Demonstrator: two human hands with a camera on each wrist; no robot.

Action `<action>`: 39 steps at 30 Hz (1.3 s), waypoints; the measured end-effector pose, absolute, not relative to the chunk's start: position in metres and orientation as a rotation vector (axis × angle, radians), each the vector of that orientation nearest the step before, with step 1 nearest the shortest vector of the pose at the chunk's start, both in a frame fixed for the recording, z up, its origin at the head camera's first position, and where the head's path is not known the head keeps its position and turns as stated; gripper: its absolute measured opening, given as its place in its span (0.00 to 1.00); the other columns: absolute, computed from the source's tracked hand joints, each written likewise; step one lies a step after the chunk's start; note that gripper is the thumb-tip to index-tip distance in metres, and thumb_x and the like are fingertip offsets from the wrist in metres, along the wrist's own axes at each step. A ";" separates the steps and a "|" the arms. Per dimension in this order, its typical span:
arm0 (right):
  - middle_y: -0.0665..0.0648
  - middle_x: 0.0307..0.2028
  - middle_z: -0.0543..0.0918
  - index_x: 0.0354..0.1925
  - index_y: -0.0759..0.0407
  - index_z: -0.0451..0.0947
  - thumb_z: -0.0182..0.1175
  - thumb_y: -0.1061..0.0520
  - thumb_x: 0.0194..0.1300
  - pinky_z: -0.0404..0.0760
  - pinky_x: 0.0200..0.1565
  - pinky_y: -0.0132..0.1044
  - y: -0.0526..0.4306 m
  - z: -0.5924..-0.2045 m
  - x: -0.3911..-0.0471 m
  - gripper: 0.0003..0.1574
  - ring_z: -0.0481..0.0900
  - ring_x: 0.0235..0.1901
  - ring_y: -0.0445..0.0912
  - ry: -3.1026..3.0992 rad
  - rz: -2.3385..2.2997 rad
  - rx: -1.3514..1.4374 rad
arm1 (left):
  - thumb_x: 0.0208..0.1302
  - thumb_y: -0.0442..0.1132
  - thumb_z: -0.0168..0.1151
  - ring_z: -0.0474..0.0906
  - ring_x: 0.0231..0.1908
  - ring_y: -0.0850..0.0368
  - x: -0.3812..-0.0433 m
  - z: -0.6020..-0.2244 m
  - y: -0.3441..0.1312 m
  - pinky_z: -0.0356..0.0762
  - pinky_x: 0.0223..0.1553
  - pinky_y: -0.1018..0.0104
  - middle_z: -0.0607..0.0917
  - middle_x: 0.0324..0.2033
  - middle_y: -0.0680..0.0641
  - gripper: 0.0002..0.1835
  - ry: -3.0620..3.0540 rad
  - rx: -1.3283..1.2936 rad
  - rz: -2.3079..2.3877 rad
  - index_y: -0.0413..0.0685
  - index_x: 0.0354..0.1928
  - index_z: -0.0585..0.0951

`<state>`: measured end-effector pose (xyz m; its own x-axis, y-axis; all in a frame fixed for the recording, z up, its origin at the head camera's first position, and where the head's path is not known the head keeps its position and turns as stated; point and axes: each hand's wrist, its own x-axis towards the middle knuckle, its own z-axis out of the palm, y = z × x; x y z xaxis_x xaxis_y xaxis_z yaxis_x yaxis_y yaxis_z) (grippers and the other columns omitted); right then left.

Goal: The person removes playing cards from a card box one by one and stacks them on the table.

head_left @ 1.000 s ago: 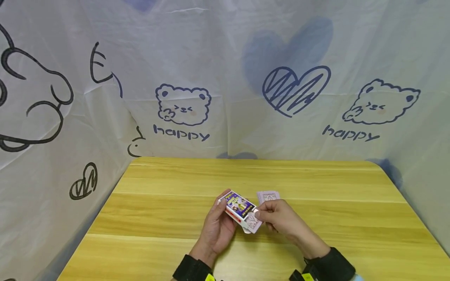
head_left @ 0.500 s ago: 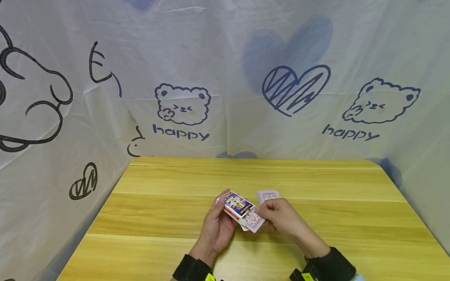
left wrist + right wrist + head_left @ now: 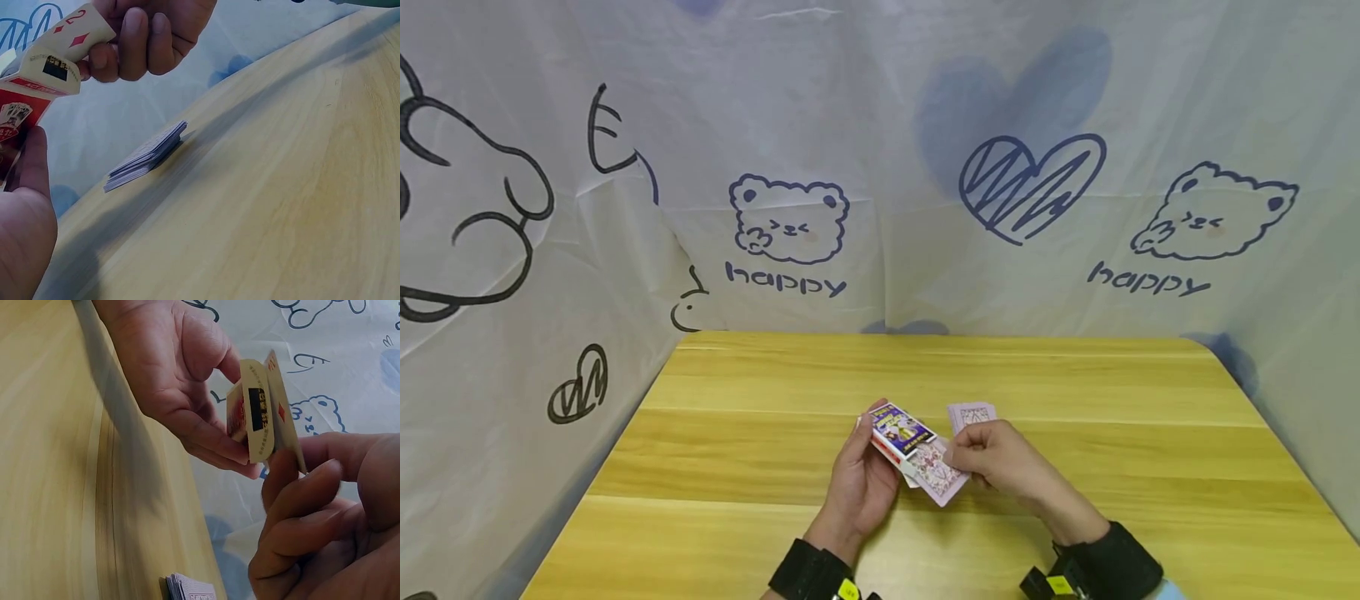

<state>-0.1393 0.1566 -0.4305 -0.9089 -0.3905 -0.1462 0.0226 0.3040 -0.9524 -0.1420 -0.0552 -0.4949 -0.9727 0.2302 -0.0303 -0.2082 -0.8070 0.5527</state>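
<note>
My left hand [image 3: 863, 483] grips a card box [image 3: 901, 430] with a purple and yellow front, its end flap [image 3: 261, 411] folded open. Playing cards [image 3: 937, 472] with a red-patterned back stick partway out of the box's lower right end. With thumb and fingertips, my right hand [image 3: 1000, 462] pinches their outer edge. The left wrist view shows a two of diamonds [image 3: 78, 32] on the face side. Behind the right hand, a stack of playing cards [image 3: 973, 414] lies face down on the table.
The wooden table [image 3: 737, 467] has rounded far corners. A pale cloth [image 3: 895, 158] printed with bears and hearts hangs behind it and along its sides. Black straps [image 3: 811, 571] with cameras sit on both wrists.
The cards have slid further out of the box toward the lower right, pulled by my right hand. The box has shifted slightly left; the stack on the table stays put.
</note>
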 end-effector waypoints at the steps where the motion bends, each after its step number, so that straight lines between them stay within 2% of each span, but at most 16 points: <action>1: 0.49 0.18 0.72 0.30 0.68 0.79 0.64 0.56 0.62 0.61 0.17 0.27 0.157 -0.431 -0.139 0.13 0.62 0.15 0.39 2.228 -1.629 -0.336 | 0.75 0.52 0.46 0.68 0.63 0.50 -0.142 -0.495 -0.055 0.67 0.66 0.63 0.66 0.65 0.42 0.31 0.843 0.056 2.787 0.45 0.72 0.55; 6: 0.48 0.15 0.65 0.27 0.69 0.77 0.65 0.58 0.61 0.58 0.16 0.28 0.157 -0.430 -0.137 0.14 0.59 0.14 0.39 2.213 -1.596 -0.375 | 0.75 0.56 0.44 0.65 0.64 0.48 -0.143 -0.494 -0.056 0.66 0.67 0.62 0.59 0.69 0.39 0.32 0.845 0.047 2.778 0.48 0.72 0.54; 11: 0.48 0.14 0.66 0.25 0.69 0.77 0.64 0.58 0.61 0.57 0.16 0.28 0.161 -0.426 -0.136 0.15 0.59 0.12 0.39 2.149 -1.553 -0.454 | 0.73 0.63 0.38 0.60 0.67 0.40 -0.144 -0.493 -0.057 0.68 0.65 0.54 0.59 0.69 0.38 0.36 0.833 -0.006 2.786 0.52 0.74 0.50; 15: 0.48 0.13 0.64 0.26 0.69 0.77 0.63 0.57 0.63 0.56 0.16 0.29 0.164 -0.421 -0.136 0.15 0.57 0.12 0.39 2.136 -1.582 -0.462 | 0.71 0.67 0.35 0.60 0.66 0.41 -0.148 -0.494 -0.056 0.70 0.63 0.54 0.57 0.69 0.36 0.39 0.838 -0.127 2.827 0.51 0.74 0.49; 20: 0.49 0.14 0.66 0.31 0.67 0.79 0.63 0.57 0.64 0.58 0.17 0.29 0.167 -0.422 -0.142 0.12 0.60 0.14 0.41 2.285 -1.653 -0.306 | 0.69 0.68 0.39 0.68 0.61 0.48 -0.150 -0.494 -0.055 0.75 0.59 0.60 0.67 0.62 0.39 0.41 0.856 -0.258 2.833 0.48 0.73 0.55; 25: 0.51 0.15 0.69 0.32 0.66 0.80 0.62 0.58 0.65 0.60 0.17 0.29 0.175 -0.428 -0.152 0.10 0.63 0.15 0.41 2.427 -1.629 -0.193 | 0.68 0.68 0.42 0.76 0.53 0.48 -0.149 -0.494 -0.054 0.81 0.51 0.61 0.75 0.52 0.43 0.39 0.856 -0.272 2.798 0.48 0.70 0.59; 29: 0.51 0.15 0.69 0.33 0.66 0.80 0.60 0.57 0.66 0.61 0.17 0.30 0.186 -0.430 -0.159 0.11 0.63 0.15 0.42 2.517 -1.565 -0.134 | 0.68 0.69 0.43 0.78 0.49 0.48 -0.150 -0.494 -0.053 0.83 0.48 0.61 0.75 0.51 0.43 0.38 0.869 -0.246 2.776 0.50 0.69 0.60; 36: 0.58 0.22 0.76 0.34 0.65 0.81 0.58 0.56 0.67 0.68 0.21 0.35 0.203 -0.438 -0.170 0.12 0.69 0.20 0.45 2.678 -1.395 0.035 | 0.68 0.69 0.42 0.77 0.52 0.47 -0.148 -0.495 -0.053 0.81 0.51 0.61 0.73 0.55 0.42 0.41 0.912 -0.224 2.730 0.47 0.72 0.56; 39: 0.56 0.20 0.75 0.33 0.64 0.81 0.58 0.55 0.67 0.67 0.20 0.35 0.207 -0.444 -0.174 0.13 0.69 0.19 0.45 2.687 -1.348 0.076 | 0.68 0.69 0.40 0.77 0.50 0.48 -0.146 -0.495 -0.055 0.82 0.49 0.63 0.73 0.55 0.43 0.42 0.925 -0.223 2.723 0.47 0.72 0.55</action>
<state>-0.1735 0.2072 -0.4442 -0.9897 -0.0149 -0.1424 0.1052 0.5988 -0.7940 -0.1465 -0.0552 -0.4951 -0.9552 0.1916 -0.2254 -0.2892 -0.7649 0.5756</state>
